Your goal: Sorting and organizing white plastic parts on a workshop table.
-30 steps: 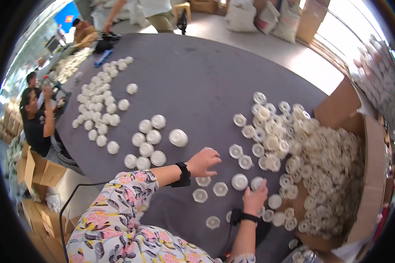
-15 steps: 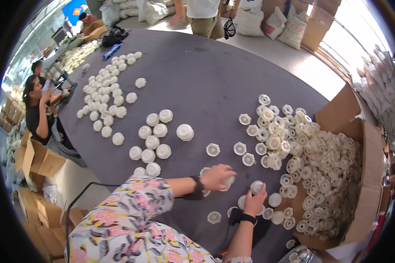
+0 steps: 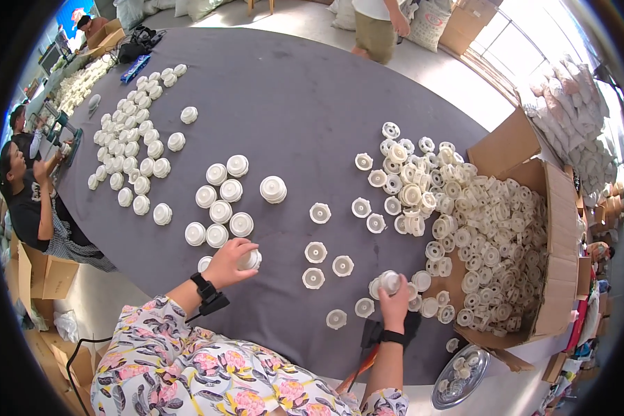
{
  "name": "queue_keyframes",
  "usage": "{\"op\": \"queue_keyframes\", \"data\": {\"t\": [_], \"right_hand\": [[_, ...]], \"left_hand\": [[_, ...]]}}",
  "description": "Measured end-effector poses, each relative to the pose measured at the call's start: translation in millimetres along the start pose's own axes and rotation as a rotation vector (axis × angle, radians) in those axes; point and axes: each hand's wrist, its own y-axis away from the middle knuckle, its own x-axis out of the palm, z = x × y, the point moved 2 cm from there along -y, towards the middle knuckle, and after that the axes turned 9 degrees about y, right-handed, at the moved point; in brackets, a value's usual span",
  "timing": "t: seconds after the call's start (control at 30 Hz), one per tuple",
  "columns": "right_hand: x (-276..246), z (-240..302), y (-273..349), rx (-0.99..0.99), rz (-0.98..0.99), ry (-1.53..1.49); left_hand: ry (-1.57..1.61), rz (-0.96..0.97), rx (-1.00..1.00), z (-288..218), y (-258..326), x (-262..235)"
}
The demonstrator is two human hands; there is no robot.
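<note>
Roughly, from my remote seat, I judge the work partway along: a wide spread of white stepped caps (image 3: 146, 166) sits on the left of the grey-covered table (image 3: 291, 104), with a nearer cluster of stacked rounds (image 3: 220, 211) and one larger cap (image 3: 273, 189) standing just apart. Plenty looks left on the other side, where a heap of pale rings (image 3: 503, 236) fills the open carton (image 3: 558, 256) and spills out over the cloth, while a few faceted discs (image 3: 342, 265) lie singly between my two hands. My left hand (image 3: 230, 265) has its fingers curled around a domed piece (image 3: 250, 259) at the near end of the cluster; whether that piece touches the cloth I can't tell. My right hand (image 3: 395, 305) grasps a round piece (image 3: 390, 281) near the carton, thumb and fingers at its sides. Everything being handled looks like moulded plastic, matt and off-white: the caps rise in ridged tiers, the discs have angular rims and recessed centres, and the rings are openwork. Against them, the carton is creased brown cardboard and the cloth smooth, faintly smudged.
</note>
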Motion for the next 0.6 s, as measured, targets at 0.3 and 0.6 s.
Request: {"op": "queue_keyframes", "data": {"t": [0.3,0.6], "right_hand": [[27,18,0,0.003,-0.039,0.024],[29,10,11,-0.036,-0.008,0.122]], "left_hand": [[-0.005,-0.033,-0.029,14,58,-4],[0.053,-0.427,-0.301,52,145,-59]]}}
